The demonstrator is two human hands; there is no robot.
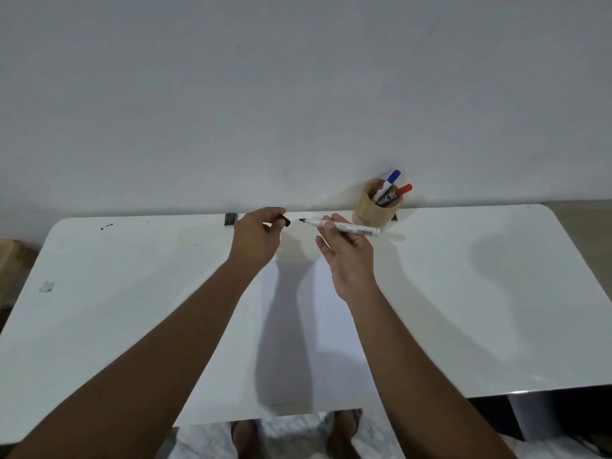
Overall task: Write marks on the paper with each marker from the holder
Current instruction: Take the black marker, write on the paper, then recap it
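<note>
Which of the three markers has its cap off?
The black marker in the right hand; its tip is bare. The blue-capped and red-capped markers stay capped.

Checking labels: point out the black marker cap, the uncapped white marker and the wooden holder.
Small black marker cap [285,220], head view, on its exposed end beyond the left fingers.
Uncapped white-barrelled marker [359,229], head view, on the bare barrel past the right hand.
Round wooden marker holder [376,212], head view, on its front wall.

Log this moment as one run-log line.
left hand: holds black cap | right hand: holds uncapped marker | holder: blue and red markers | paper: no marks visible
</note>
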